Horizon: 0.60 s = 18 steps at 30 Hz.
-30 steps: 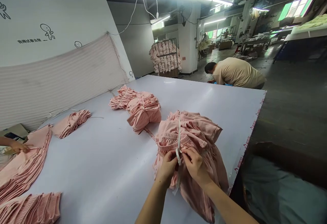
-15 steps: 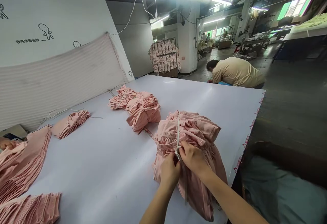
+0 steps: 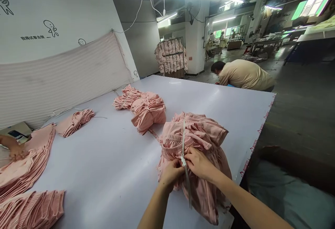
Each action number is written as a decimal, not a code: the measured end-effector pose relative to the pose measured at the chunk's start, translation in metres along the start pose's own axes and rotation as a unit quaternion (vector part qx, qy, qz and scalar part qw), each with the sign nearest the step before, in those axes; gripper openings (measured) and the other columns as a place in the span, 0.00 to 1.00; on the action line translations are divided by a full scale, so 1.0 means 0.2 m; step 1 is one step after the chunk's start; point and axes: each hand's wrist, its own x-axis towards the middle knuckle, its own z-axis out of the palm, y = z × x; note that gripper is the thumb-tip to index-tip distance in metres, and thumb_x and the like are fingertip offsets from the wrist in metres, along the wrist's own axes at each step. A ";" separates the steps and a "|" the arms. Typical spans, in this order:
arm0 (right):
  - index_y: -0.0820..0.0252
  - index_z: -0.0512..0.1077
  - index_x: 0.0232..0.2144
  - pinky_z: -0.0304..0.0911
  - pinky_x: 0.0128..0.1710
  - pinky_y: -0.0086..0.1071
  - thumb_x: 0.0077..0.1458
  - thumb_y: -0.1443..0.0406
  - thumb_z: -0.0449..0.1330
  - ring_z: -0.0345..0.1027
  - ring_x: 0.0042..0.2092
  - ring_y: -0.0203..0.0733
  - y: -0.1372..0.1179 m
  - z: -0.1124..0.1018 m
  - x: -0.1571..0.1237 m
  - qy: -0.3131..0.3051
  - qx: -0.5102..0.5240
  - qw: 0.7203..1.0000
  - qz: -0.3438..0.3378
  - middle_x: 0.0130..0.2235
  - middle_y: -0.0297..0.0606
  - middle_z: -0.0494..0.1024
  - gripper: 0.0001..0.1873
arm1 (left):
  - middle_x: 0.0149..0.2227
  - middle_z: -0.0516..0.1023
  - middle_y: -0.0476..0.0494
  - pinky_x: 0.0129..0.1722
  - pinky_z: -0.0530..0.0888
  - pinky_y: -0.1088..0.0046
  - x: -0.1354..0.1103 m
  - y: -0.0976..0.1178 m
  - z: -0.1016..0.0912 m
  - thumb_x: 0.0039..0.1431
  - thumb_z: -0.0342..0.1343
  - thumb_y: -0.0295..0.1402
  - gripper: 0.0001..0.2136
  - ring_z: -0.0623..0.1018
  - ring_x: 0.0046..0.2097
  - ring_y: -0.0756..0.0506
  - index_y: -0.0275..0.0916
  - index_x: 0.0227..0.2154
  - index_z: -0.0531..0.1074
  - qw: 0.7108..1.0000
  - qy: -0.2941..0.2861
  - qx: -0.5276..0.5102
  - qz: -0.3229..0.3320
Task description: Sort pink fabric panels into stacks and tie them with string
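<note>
A bundle of pink gathered garments (image 3: 196, 136) lies in front of me, bound around by a pale tie strip (image 3: 183, 135). The knot in the strip sits on the near side of the bundle, and a loose tail hangs down over the cloth. My left hand (image 3: 171, 174) is closed at the left of the knot, fingers and thumb pinched on the strip. From the right, my right hand (image 3: 200, 163) pinches at the same knot, its fingertips partly hidden against the fabric.
Further back on the white table (image 3: 110, 162) lie another tied pink bundle (image 3: 149, 110) and a small folded stack (image 3: 75, 122). At left, another person's hand (image 3: 17, 151) rests on pink cloth pieces (image 3: 39, 152). A bent-over person (image 3: 243, 74) is beyond the far edge.
My hands have shifted slightly at the knot, which now shows more openly between them, with the tail hanging below. At left, the other person's hand has moved further in over the cloth.
</note>
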 end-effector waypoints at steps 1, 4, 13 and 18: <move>0.60 0.74 0.33 0.59 0.43 0.33 0.53 0.72 0.52 0.65 0.42 0.42 0.00 0.01 -0.02 0.016 0.000 1.000 -0.002 0.38 0.41 0.70 0.11 | 0.21 0.63 0.56 0.26 0.62 0.75 0.00 0.00 0.00 0.40 0.55 0.33 0.09 0.64 0.23 0.54 0.41 0.25 0.61 1.000 0.004 -0.005 0.005; 0.62 0.69 0.44 0.59 0.47 0.37 0.51 0.75 0.50 0.63 0.47 0.45 0.00 0.05 -0.07 0.099 -0.019 0.995 -0.004 0.44 0.44 0.69 0.18 | 0.19 0.62 0.58 0.23 0.61 0.74 -0.02 0.01 0.02 0.41 0.54 0.30 0.07 0.63 0.21 0.53 0.42 0.24 0.60 1.000 0.024 0.005 0.017; 0.61 0.70 0.29 0.57 0.41 0.35 0.47 0.77 0.50 0.62 0.42 0.45 -0.07 0.09 -0.06 0.101 -0.038 0.994 0.032 0.39 0.42 0.69 0.12 | 0.32 0.78 0.45 0.38 0.69 0.69 -0.08 0.03 0.03 0.42 0.53 0.25 0.08 0.74 0.37 0.44 0.40 0.29 0.72 0.986 0.101 0.098 0.087; 0.61 0.68 0.24 0.59 0.39 0.30 0.50 0.75 0.51 0.66 0.38 0.39 -0.13 0.06 0.01 0.077 0.098 0.985 0.116 0.36 0.40 0.71 0.09 | 0.33 0.78 0.42 0.37 0.71 0.66 -0.11 -0.01 0.00 0.47 0.52 0.32 0.09 0.75 0.36 0.42 0.40 0.32 0.73 0.969 0.162 0.138 0.127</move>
